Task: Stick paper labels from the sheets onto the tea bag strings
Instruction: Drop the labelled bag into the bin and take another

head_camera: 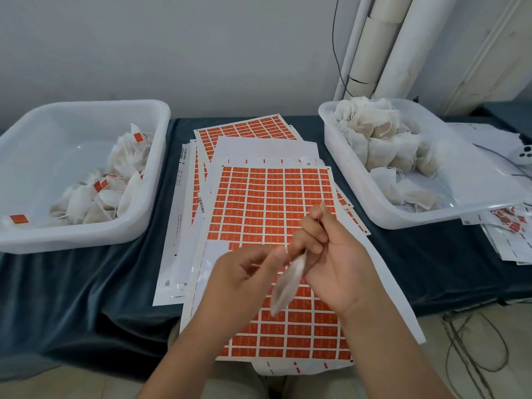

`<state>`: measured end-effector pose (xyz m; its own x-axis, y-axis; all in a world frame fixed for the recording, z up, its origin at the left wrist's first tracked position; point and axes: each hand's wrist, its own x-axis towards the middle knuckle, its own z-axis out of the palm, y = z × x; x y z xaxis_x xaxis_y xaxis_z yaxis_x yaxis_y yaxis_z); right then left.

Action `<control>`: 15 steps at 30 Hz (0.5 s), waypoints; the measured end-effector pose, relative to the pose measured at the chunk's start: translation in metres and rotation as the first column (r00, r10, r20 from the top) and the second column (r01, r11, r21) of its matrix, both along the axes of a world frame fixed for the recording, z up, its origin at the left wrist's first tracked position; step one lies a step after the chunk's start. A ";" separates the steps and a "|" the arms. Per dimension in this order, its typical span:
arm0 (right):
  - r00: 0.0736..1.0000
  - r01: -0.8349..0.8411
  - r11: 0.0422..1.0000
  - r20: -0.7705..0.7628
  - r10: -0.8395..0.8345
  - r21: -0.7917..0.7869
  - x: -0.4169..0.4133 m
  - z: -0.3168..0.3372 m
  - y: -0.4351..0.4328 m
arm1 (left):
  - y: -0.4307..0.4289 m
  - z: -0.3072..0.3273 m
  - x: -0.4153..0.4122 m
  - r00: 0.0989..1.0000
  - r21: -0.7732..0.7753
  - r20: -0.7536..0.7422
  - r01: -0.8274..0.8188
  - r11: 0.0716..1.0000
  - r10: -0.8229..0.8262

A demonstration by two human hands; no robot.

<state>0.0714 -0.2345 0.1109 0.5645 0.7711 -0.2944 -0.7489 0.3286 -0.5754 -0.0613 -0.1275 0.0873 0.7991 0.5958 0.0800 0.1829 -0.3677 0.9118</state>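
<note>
1. Where a dark blue cloth drapes it, the table (86,283) carries everything, w/ white pipes (383,38) standing behind its far right corner.
2. Two clear plastic bins sit on it, well apart: the left bin (86,243) holds labelled bags (83,203) w/ orange tags on them, and the right bin (374,208) is piled w/ unlabelled bags (383,139).
3. Btwn the bins lies a fanned stack of label sheets. The top sheet (273,203) is a grid of orange labels, w/ some gone at its left edge.
4. Used sheets (506,234) stick out from under the right bin, at far right.
5. Right hand (339,263) hovers over the top sheet, fingers curled round a tea bag (288,283) that hangs down, blurred, from its grip. Thumb & index point up, pinching the string (319,218).
6. Left hand (239,283) is just beside the bag's top, fingers curled and motion-blurred. Can't tell if it holds a label.
7. Loose cables (475,341) lie on the floor at near right.
</note>
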 end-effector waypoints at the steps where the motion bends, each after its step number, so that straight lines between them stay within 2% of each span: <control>1: 1.000 -0.004 1.000 0.028 0.005 -0.027 0.002 -0.001 -0.001 | 0.008 -0.002 -0.004 0.997 -0.004 -0.033 -0.077 0.997 0.076; 4: 0.956 0.007 0.966 0.284 0.069 -0.260 0.005 -0.006 0.001 | 0.041 -0.009 -0.012 0.937 0.024 -0.159 -0.310 0.951 0.309; 6: 0.849 0.082 0.876 0.493 0.188 -0.475 0.001 -0.015 0.008 | 0.062 -0.014 -0.016 0.903 0.031 -0.215 -0.375 0.927 0.373; 8: 0.753 0.194 0.768 0.594 0.282 -0.611 -0.005 -0.028 0.016 | 0.077 -0.017 -0.017 0.897 -0.109 -0.231 -0.409 0.906 0.377; 11: 0.711 0.226 0.757 0.635 0.302 -0.612 -0.011 -0.046 0.026 | 0.090 -0.015 -0.017 0.906 -0.356 -0.235 -0.417 0.836 0.352; 15: 0.614 0.291 0.758 0.722 0.320 -0.584 -0.012 -0.052 0.032 | 0.100 -0.009 -0.016 0.926 -0.507 -0.204 -0.379 0.774 0.319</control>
